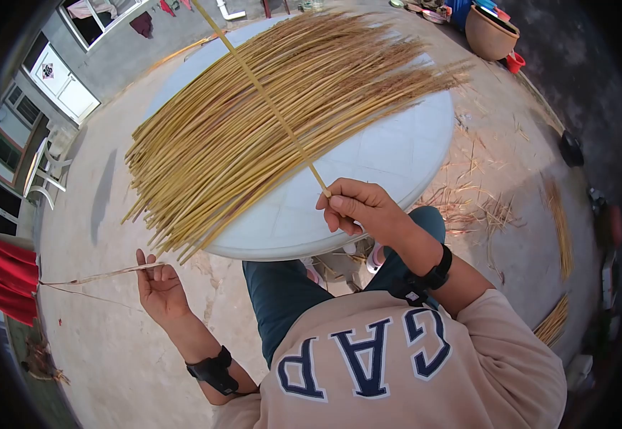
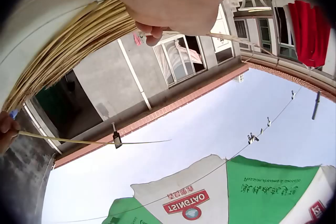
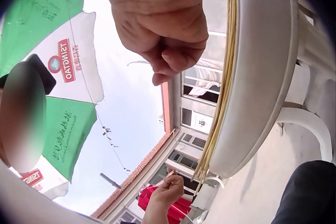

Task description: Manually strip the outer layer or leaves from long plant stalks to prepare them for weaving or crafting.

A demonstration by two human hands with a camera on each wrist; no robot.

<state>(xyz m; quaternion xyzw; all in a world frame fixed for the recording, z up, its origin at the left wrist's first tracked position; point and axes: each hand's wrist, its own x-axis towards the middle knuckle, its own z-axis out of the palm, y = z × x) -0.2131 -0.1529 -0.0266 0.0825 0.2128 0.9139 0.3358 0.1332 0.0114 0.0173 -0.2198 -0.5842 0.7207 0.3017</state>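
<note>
My right hand point(image 1: 364, 207) pinches the cut end of one long, straight sorghum stalk point(image 1: 261, 89) between thumb and forefinger. The stalk slants up and away over the table, its far end beyond the frame. Off the table's near left edge, my left hand point(image 1: 162, 293) pinches a thin, dry leaf strip point(image 1: 104, 275) that trails out to the left. A thick layer of sorghum stalks point(image 1: 211, 143) covers much of the round white table point(image 1: 397, 150), cut ends towards me and brushy reddish tips at the far right. In the right wrist view, the curled fingers point(image 3: 178, 58) hide the grip.
Dry scraps point(image 1: 475, 207) litter the concrete right of the table, with small stalk bundles point(image 1: 558, 229) farther right. A white plastic chair point(image 1: 46, 171) stands at left, a red cloth point(image 1: 9, 279) below it. A large clay pot point(image 1: 490, 32) is at the back right.
</note>
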